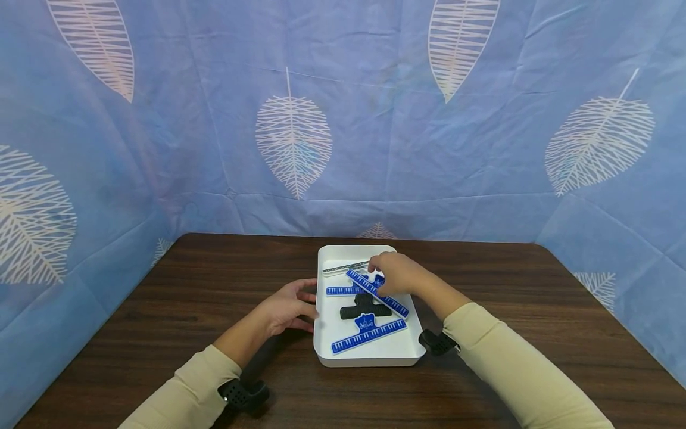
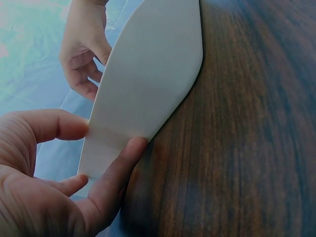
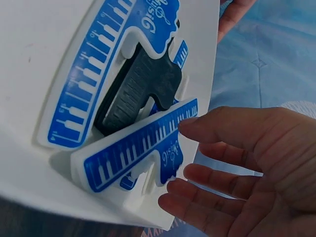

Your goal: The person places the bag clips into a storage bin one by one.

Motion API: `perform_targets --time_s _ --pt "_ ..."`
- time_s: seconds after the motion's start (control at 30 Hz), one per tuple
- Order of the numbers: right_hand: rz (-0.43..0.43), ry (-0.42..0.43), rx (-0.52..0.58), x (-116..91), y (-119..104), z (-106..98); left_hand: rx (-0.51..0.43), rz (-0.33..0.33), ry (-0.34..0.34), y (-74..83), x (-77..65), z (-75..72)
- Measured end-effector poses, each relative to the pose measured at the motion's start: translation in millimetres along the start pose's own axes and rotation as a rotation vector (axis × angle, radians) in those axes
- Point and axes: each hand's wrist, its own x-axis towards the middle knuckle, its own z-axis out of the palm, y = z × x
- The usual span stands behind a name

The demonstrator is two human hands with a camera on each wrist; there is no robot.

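A white tray (image 1: 329,330) holds several sheet-music clips. At its left wall my left hand (image 1: 286,307) has its fingers spread, fingertips at the rim and side in the left wrist view. My right hand (image 1: 399,273) reaches over the far right part. In the right wrist view its thumb (image 3: 197,129) is right at the edge of a slanted blue piano-key clip (image 3: 143,143), with the other fingers loosely extended beside the clip's handle. That clip overlaps another blue clip (image 1: 340,291). A black clip (image 1: 365,308) lies nearer, and a third blue clip (image 1: 370,336) is nearest.
A black-and-white clip (image 1: 340,269) lies toward the tray's far end. The tray stands on a dark wooden table (image 1: 514,310). Behind and at both sides hangs a blue cloth (image 1: 364,119) with white leaf prints.
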Motion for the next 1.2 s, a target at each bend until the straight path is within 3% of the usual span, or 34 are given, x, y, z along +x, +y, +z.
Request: perform_targets --time_s 0.57,1.2 --pt "-0.004 0.029 0.029 -18.9 2.5 -9.7 0.002 -0.010 0.010 2.1 -1.2 1.9" --pt "-0.029 0.173 0.072 -48.8 12.5 -7.7 0.018 -0.008 0.006 1.2 -1.2 1.8"
